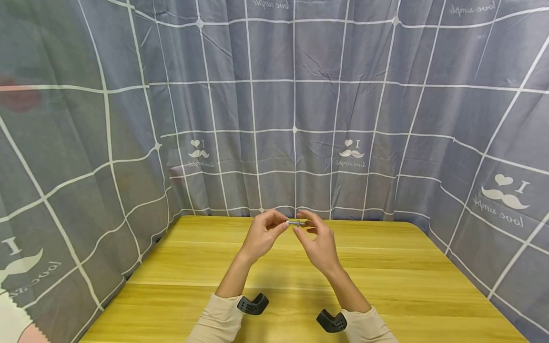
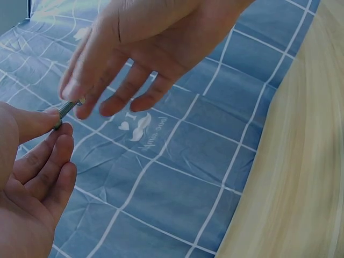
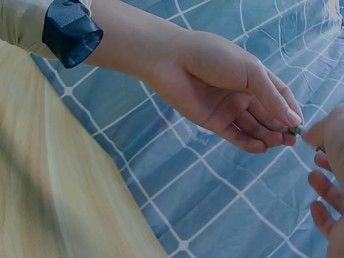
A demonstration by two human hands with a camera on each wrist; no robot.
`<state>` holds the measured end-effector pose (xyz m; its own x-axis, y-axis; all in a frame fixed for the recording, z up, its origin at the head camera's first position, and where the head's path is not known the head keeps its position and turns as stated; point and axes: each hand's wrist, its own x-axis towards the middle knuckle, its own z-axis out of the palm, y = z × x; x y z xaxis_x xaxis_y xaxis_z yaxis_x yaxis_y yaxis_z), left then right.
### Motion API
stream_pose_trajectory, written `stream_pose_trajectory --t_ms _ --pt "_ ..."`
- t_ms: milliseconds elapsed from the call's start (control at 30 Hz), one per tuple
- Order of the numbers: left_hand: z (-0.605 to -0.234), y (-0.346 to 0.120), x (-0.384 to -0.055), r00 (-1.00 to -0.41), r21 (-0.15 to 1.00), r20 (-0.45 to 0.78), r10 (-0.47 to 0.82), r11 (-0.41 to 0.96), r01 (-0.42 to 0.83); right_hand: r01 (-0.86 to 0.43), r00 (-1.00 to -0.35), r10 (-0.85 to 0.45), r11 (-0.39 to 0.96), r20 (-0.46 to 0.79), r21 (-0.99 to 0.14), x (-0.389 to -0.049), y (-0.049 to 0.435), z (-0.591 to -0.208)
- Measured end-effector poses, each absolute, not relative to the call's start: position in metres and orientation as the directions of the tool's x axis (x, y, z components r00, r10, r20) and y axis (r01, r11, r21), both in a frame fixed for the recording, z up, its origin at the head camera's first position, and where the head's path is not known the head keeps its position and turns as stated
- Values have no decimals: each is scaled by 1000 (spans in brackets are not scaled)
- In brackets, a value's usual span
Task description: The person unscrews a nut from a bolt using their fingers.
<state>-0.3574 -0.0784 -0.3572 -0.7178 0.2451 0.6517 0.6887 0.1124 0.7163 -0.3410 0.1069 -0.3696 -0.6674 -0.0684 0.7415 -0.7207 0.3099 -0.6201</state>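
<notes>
A small metal bolt (image 1: pixel 292 222) lies roughly level between both hands above the table. My left hand (image 1: pixel 261 238) pinches one end of it between thumb and fingertips; in the right wrist view the pinched end (image 3: pixel 293 129) shows at that thumb's tip. A nut (image 1: pixel 299 223) sits partway along the shank. Around the nut and the free end, my right hand (image 1: pixel 318 244) holds its thumb and fingers fairly straight and spread. The threads (image 2: pixel 65 109) show between the hands in the left wrist view. Whether the right fingertips touch the nut is partly hidden.
Below the hands spreads a yellow wood-grain table (image 1: pixel 274 271). Grey curtains (image 1: pixel 274 105) with a white grid stand behind it and on both sides. Each sleeve carries a black wrist device, one on the left (image 1: pixel 253 304) and one on the right (image 1: pixel 331 321).
</notes>
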Motion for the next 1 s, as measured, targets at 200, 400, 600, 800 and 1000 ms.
stream_pose_trajectory --t_ms 200,400,600,800,1000 --pt "-354 -76 -355 -721 716 648 245 127 686 -691 -693 -63 342 718 -637 -340 107 -369" --pt "-351 -76 -353 -737 728 629 247 144 670 -717 -672 -84 319 735 -619 -341 106 -369" --pt "-354 -77 -354 -727 724 643 239 118 679 -699 -689 -65 323 722 -638 -341 107 -370" --pt "-356 -79 -357 -715 717 652 253 101 690 -714 -672 -73 326 737 -620 -342 107 -370" --pt "-358 -80 -358 -713 713 655 249 108 692 -711 -684 -91 307 724 -633 -341 107 -371"
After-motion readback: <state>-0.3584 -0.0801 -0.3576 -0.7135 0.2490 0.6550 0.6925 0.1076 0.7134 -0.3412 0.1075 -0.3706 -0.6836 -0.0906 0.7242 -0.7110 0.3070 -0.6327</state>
